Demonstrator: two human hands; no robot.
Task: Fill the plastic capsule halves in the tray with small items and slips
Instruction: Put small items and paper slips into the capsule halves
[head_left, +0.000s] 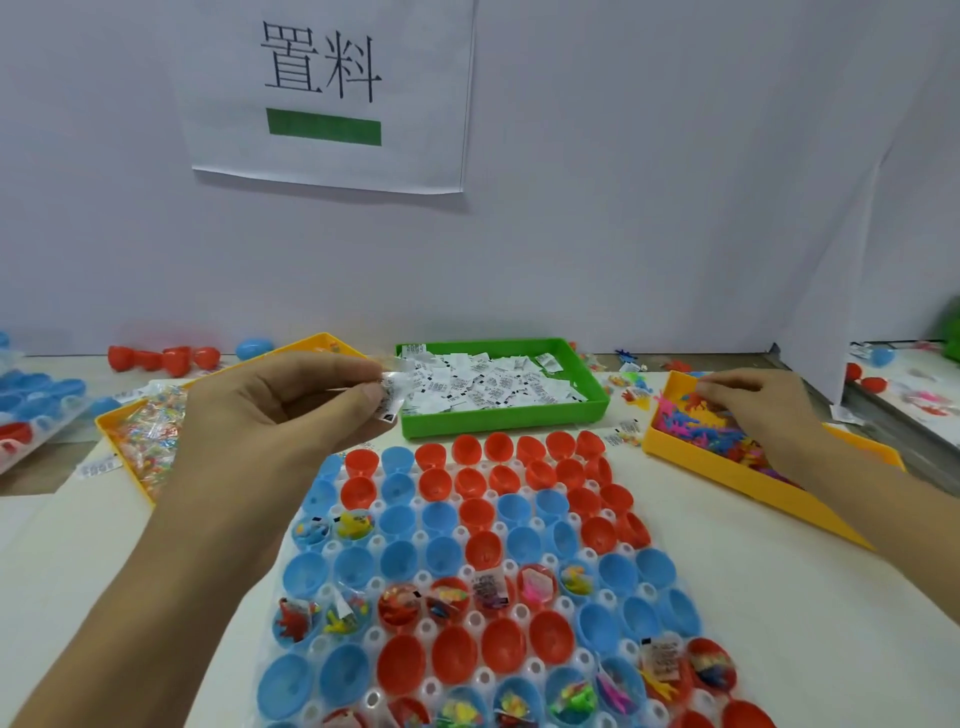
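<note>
Roughly a third done: capsule halves (467, 571) in the clear tray (423, 629) mostly empty, near rows partly filled; left hand (270, 410) grip pinches a slip (390, 397) by the green slip tray (592, 410), right hand (753, 410) grip picks at toys (691, 421) in the yellow bin (727, 475).

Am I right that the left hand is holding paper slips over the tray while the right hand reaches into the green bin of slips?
Not quite. In the head view the right hand reaches into the yellow bin of small coloured toys, not the green bin. The rest holds: the left hand pinches paper slips above the far edge of the tray.
</note>
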